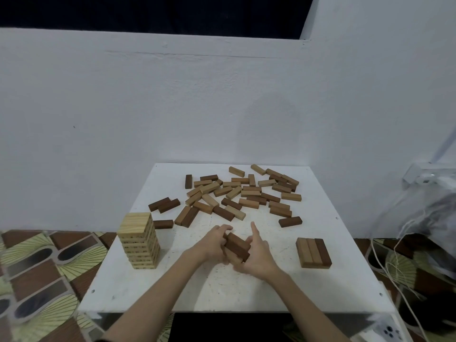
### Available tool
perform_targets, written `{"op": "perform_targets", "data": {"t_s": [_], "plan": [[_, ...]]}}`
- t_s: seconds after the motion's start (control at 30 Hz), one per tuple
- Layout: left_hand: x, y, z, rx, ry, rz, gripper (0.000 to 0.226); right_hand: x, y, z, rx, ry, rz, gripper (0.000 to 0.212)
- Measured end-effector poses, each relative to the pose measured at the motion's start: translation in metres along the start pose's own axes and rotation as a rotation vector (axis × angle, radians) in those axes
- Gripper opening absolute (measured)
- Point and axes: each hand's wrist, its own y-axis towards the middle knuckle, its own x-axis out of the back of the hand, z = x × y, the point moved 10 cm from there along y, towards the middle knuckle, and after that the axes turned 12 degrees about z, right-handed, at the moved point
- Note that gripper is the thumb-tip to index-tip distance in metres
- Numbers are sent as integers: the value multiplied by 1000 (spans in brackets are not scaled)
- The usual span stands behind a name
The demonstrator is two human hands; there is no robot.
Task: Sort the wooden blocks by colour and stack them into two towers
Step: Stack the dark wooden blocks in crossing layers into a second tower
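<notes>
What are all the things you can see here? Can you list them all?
table: one, white, centre.
light tower: one, pale wood, table's near left.
low layer: one, three brown blocks side by side, table's near right.
loose blocks: many, pale and dark brown, scattered across far half.
held blocks: a few, dark brown, between both hands.
cables: several, white, right of table.
wall: white, behind.
left hand: grips held blocks.
right hand: grips held blocks.

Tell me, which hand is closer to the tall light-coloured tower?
The left hand. It sits just right of the light tower, gripping the dark blocks. The right hand holds the same blocks from their far side, farther from the tower.
</notes>
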Motion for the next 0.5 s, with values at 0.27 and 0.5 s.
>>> {"op": "perform_targets", "data": {"t_s": [0.27, 0.5], "plan": [[-9, -15, 24, 127, -85, -100, 82, -4, 8, 16, 62, -45, 244, 111], [-7, -20, 29, 176, -198, -143, 101, 16, 0, -14, -77, 219, -91, 77]]}}
